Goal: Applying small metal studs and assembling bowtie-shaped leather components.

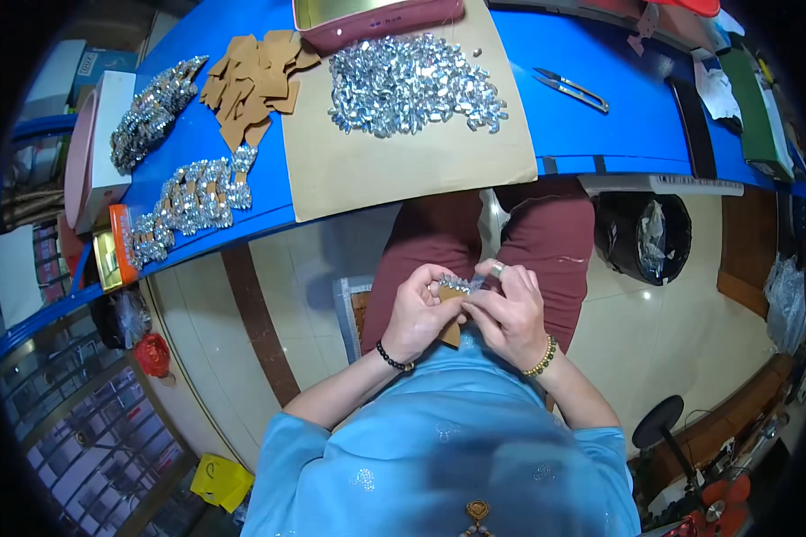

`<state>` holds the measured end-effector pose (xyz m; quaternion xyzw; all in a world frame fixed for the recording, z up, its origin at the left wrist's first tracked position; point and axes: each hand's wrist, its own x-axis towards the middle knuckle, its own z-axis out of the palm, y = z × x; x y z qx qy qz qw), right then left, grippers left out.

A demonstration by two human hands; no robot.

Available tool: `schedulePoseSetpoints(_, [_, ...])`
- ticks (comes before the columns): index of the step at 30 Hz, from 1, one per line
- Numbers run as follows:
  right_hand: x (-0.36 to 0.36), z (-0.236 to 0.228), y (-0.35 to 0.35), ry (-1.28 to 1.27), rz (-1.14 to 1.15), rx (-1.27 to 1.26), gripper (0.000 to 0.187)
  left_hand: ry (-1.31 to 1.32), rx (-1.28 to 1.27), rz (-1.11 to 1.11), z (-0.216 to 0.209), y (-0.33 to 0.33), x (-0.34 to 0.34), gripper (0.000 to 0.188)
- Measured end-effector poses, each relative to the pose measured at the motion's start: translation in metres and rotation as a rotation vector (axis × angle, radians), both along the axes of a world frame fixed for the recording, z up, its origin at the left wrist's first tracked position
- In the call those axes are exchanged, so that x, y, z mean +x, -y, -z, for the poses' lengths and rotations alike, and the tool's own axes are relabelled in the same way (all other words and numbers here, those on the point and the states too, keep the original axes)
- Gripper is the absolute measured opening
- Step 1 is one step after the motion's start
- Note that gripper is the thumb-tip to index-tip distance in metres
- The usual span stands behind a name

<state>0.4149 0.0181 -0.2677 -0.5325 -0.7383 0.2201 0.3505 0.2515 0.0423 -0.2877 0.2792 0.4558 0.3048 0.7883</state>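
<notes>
Above my lap, my left hand (421,313) pinches a small brown card (452,333) between thumb and fingers. A row of silver faceted beads (455,284) runs along the card's upper part. Close against its right side, my right hand (512,315) has thumb and forefinger pressed together at the beads. What lies between those fingertips is too small to make out. Ahead on the table, a heap of loose silver beads (412,85) covers part of a tan board (403,170). Brown blank cards (252,80) are piled to its left.
Bead-covered cards (197,197) line the table's left front edge, with another stack (157,112) behind. A pink tin (385,25) stands beyond the heap. Thread snips (571,89) lie on the blue table (600,134) at right. Below, a black-lined bin (640,237) stands right of my knees.
</notes>
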Motion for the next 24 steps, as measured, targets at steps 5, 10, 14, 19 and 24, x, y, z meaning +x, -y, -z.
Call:
schedulePoseSetpoints(5, [0.030, -0.016, -0.003, -0.475, 0.337, -0.156, 0.007, -0.411, 0.313, 0.033, -0.019, -0.021, -0.018, 0.023])
schedulePoseSetpoints(10, [0.113, -0.002, 0.016, -1.343, 0.595, -0.289, 0.006, -0.867, 0.807, -0.137, -0.031, -0.054, -0.058, 0.019])
schedulePoseSetpoints(14, [0.221, 0.053, 0.068, -2.026, 0.553, -0.030, 0.014, -0.939, 0.953, -0.243, -0.046, -0.078, -0.088, 0.021])
schedulePoseSetpoints(19, [0.280, 0.108, 0.136, -1.376, 1.226, -0.084, 0.018, -0.886, 0.796, -0.228, -0.052, -0.109, -0.116, 0.024])
schedulePoseSetpoints(24, [0.267, 0.152, 0.172, -1.348, 1.379, -0.288, 0.019, -0.840, 0.759, 0.019, -0.040, -0.129, -0.105, 0.030])
